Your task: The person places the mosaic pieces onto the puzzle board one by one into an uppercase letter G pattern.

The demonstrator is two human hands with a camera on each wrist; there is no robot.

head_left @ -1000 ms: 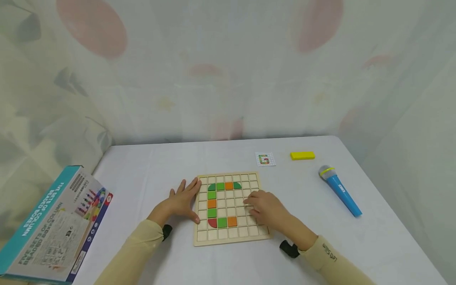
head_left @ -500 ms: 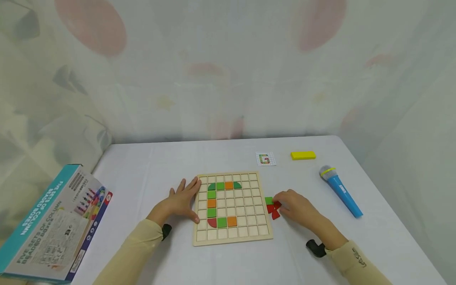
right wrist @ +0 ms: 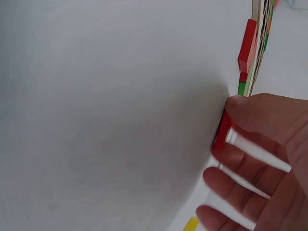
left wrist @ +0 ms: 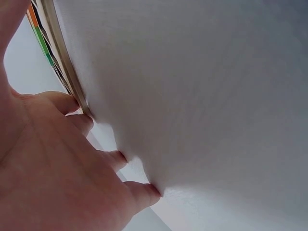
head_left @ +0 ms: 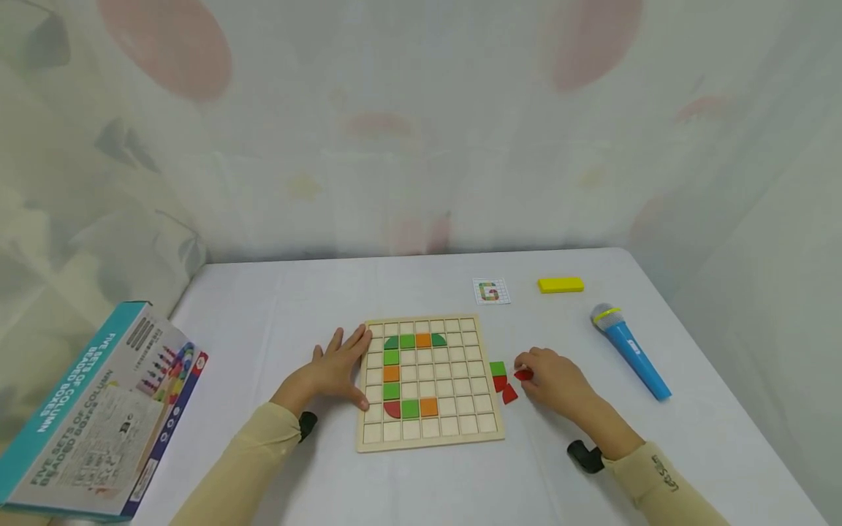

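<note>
A wooden grid board (head_left: 454,437) lies on the white table, with green, orange and red tiles set in some of its cells. My left hand (head_left: 332,372) is spread at the board's left side, thumb and fingers touching its edge. In the left wrist view, fingertips of the left hand (left wrist: 62,159) also rest on the tabletop. My right hand (head_left: 555,381) pinches a red tile (right wrist: 223,130) between thumb and finger, right of the board. Close by lie a green tile (head_left: 498,368) and two more red tiles, one being a loose red tile (head_left: 509,394).
Behind the board lies a small pattern card (head_left: 491,291) with a coloured shape. A yellow block (head_left: 560,285) and a blue toy microphone (head_left: 631,352) lie at the right. A printed cardboard box (head_left: 99,416) stands at the left.
The right hand has moved right, off the board to the loose tiles, uncovering them. It has drawn one red tile slightly away from the others. The left hand has stayed at the board's edge.
</note>
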